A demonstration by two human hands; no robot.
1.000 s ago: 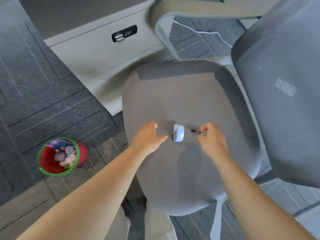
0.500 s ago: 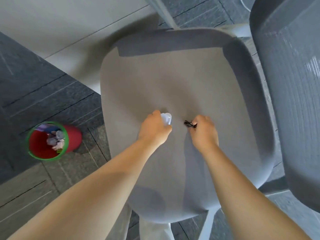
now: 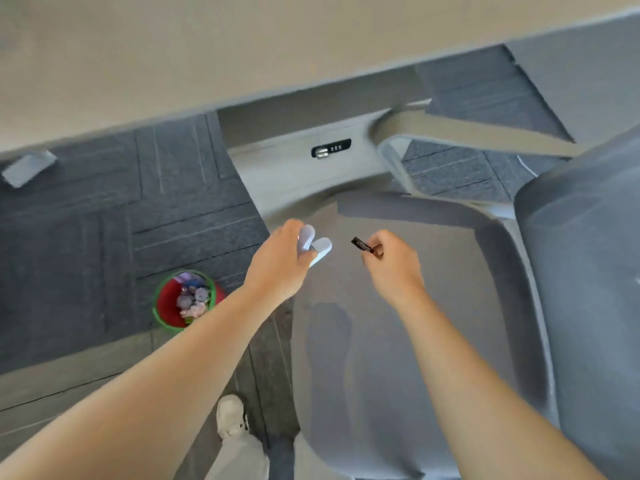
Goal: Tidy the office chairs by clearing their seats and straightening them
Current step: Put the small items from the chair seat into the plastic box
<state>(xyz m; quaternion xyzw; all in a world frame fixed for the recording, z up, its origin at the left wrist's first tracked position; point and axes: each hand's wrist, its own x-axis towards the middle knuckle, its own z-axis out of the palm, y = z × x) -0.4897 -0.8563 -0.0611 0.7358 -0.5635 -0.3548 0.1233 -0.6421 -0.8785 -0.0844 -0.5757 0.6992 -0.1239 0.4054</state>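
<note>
A grey office chair fills the right half of the view, its seat (image 3: 433, 341) bare and its mesh backrest (image 3: 588, 271) at the right. My left hand (image 3: 277, 265) is lifted above the seat's left front part and grips a small white object (image 3: 317, 245), which looks like an open hinged case. My right hand (image 3: 394, 268) hovers over the seat's middle and pinches a small thin black object (image 3: 362, 244) between its fingertips. Both items are off the seat.
A red bin with a green rim (image 3: 185, 299), holding crumpled waste, stands on the dark carpet left of the chair. A pale drawer unit with a combination lock (image 3: 330, 148) sits under the beige desk (image 3: 207, 46). The chair's armrest (image 3: 467, 133) lies beyond the seat.
My left hand closed on the white object and raised it off the seat. My right hand lifted the black object too. The view tilted up, showing the desk and drawer.
</note>
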